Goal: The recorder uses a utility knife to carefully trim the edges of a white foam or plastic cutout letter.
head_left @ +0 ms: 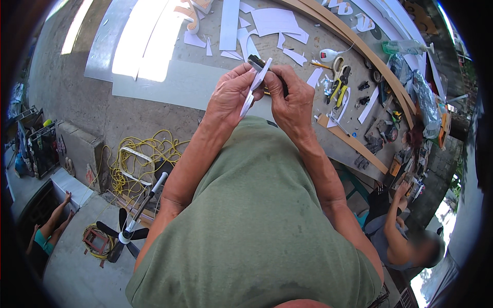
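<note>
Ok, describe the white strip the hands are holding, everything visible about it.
The white strip is a thin, narrow, slightly curved piece that looks like cut plastic or foam sheet, tapering toward its lower end. It stands nearly upright, tilted a little, over the workbench. The left hand pinches it along one side, and the right hand meets it near the top, where a small dark tool touches it.

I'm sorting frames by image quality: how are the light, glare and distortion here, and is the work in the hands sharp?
Head view: strong daylight; a blown-out glare patch on the pale flat sheet at the upper left. Fisheye bends the long curved wooden strip, and the rim is black. The left hand and right hand, both holding the thin white cut-out strip, are sharp; a seated person's face is blurred at the lower right.
</note>
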Tool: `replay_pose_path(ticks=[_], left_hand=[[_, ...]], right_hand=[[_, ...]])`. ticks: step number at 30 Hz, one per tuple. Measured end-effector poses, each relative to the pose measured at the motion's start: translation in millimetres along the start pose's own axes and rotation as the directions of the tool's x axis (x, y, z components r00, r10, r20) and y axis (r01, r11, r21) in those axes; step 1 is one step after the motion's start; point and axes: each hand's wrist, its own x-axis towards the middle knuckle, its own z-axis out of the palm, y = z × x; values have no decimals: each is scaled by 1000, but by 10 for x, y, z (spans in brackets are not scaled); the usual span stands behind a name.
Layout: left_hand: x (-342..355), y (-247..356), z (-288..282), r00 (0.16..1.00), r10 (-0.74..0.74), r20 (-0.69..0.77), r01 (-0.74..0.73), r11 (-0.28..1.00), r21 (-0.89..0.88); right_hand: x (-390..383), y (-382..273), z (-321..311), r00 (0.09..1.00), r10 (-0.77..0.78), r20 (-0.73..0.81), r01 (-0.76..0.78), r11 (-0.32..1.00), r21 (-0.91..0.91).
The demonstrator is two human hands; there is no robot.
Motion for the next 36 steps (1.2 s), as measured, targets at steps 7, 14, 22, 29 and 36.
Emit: replay_pose_path(ticks=[7, 14, 22, 29, 36], left_hand=[[15, -9, -37, 995, -50, -82, 44, 997, -66], [-6, -13, -53, 998, -19, -55, 15, 997, -75], [4, -39, -6, 991, -50, -121, 55, 998, 33], [32, -19, -53, 993, -111, -28, 107, 989, -102], [9, -34, -96, 989, -146, -20, 142, 981, -136]], right_hand=[[-34, 23, -6, 999, 35, 0, -35, 999, 35], [-41, 70, 16, 1000, -30, -6, 30, 999, -26], [37, -11, -57, 999, -15, -50, 11, 996, -84], [-58, 6, -101, 997, 58, -41, -59, 998, -15], [-16, -9, -105, 999, -23, -38, 20, 996, -89]])
